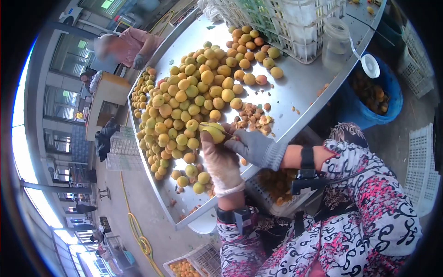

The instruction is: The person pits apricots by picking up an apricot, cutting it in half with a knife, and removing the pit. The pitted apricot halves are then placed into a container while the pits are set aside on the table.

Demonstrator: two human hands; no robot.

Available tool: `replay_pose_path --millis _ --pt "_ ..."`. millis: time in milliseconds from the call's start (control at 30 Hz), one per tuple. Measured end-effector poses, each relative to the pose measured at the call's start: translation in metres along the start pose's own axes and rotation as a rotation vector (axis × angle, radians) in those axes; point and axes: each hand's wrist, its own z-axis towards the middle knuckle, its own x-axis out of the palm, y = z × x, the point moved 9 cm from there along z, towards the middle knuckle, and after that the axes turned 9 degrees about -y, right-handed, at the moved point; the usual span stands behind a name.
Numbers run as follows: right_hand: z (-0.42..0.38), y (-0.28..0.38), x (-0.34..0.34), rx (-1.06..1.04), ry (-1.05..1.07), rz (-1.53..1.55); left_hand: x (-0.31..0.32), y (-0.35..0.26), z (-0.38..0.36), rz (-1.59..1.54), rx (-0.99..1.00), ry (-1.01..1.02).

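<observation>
My left hand (221,164), in a pale, stained glove, is closed around a yellow-green apricot (214,133) held above the metal table. Against the fruit's right side presses my right hand (258,147), in a grey glove, with its fingers pinched together. A thin dark edge shows between the fingers and the fruit, too small to name. Behind both hands spreads a big heap of whole apricots (189,99). Just beyond the right hand lies a small pile of brown pits and scraps (253,117).
White plastic crates (295,30) and a clear jar (335,44) stand at the table's far right. Beside the table is a blue bucket (392,113) of brown waste. Below the near edge sits a crate of fruit halves (279,187). A co-worker (138,46) stands across the table.
</observation>
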Motion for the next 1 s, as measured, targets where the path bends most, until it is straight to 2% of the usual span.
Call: replay_pose_path --millis 67,200,267,300,400,433,467,567,667,733,800,900,1000 --pt "-0.005 -0.010 0.008 0.107 0.072 -0.147 -0.003 0.005 0.000 -0.024 -0.061 -0.029" --pt "0.005 -0.005 -0.002 0.038 0.056 -0.187 -0.002 -0.002 0.004 -0.029 -0.092 -0.011" --pt "0.011 -0.009 -0.005 -0.004 0.100 -0.214 -0.009 -0.011 0.013 0.206 0.003 0.102" --pt "0.012 -0.008 -0.006 0.010 0.126 -0.222 -0.001 -0.024 0.008 0.372 0.129 0.140" --pt "0.010 -0.003 -0.004 -0.068 0.126 -0.192 0.012 -0.036 -0.006 0.522 0.150 0.130" --pt "0.007 -0.011 0.002 0.003 0.080 -0.139 0.010 -0.029 -0.003 0.459 0.180 0.122" --pt "0.003 -0.008 0.003 -0.016 -0.018 0.015 -0.005 -0.006 0.003 0.199 0.069 0.062" --pt "0.000 -0.010 0.003 0.055 -0.039 0.016 0.005 0.008 -0.003 0.002 -0.026 -0.058" --pt "0.005 -0.011 -0.003 0.055 -0.016 -0.083 -0.002 0.011 0.003 0.066 -0.011 -0.009" --pt "0.008 -0.010 -0.005 0.051 0.050 -0.154 0.001 -0.010 0.004 0.238 0.118 0.011" --pt "0.009 -0.010 -0.004 0.020 0.051 -0.155 0.005 -0.027 -0.007 0.372 0.227 -0.099" --pt "0.003 -0.009 0.001 0.051 0.076 -0.184 -0.002 -0.021 0.001 0.285 0.263 -0.063" --pt "0.006 -0.016 0.005 0.070 0.025 -0.222 -0.006 0.005 0.008 -0.007 -0.006 -0.092"
